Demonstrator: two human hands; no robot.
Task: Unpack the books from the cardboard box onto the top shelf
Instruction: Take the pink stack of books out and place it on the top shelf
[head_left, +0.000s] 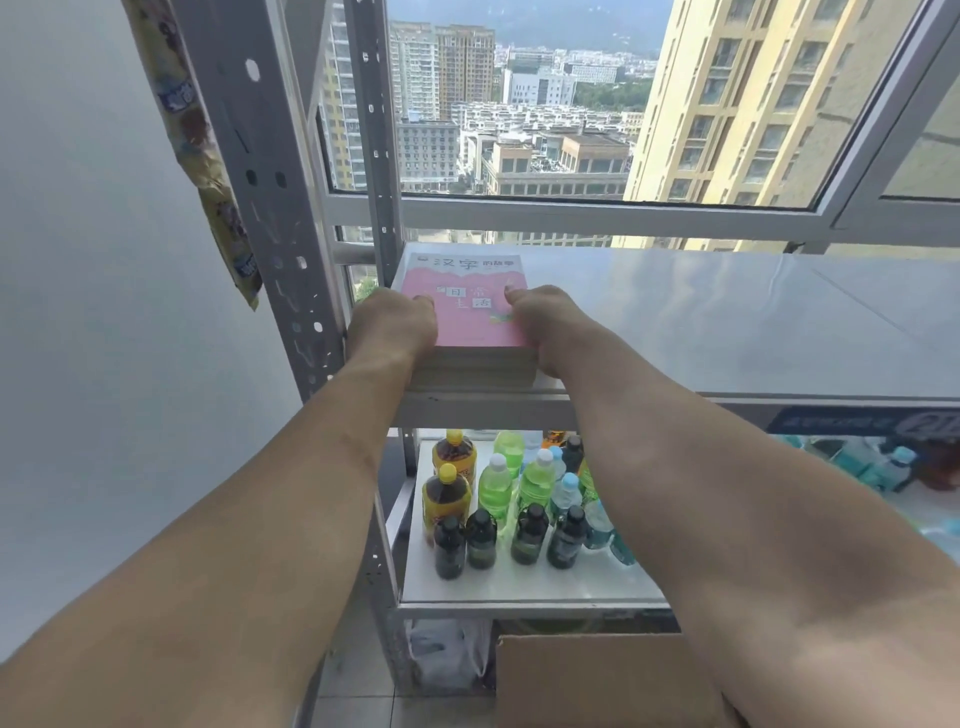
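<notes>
**Stack of books held at the left end of the top shelf**

A stack of books (475, 364), topped by a pink-covered one with Chinese characters, sits on the white top shelf (727, 322) at its left end, just beside the grey perforated metal upright (270, 208) of the rack. The left hand (392, 325) grips the stack's left side and the right hand (540, 325) its right side, each with the thumb curled onto the pink cover and the fingers hidden down the sides.

The shelf surface is glossy and pale, running off to the right. Below it, a lower shelf (519, 582) carries bottled drinks (498, 499): amber, green, dark and clear ones standing close together. The cardboard box (597, 680) lies on the tiled floor at the bottom edge. A snack packet strip (202, 150) hangs against the plain wall on the left. Behind the rack, a large window (571, 104) looks out over high-rise blocks and hills.
</notes>
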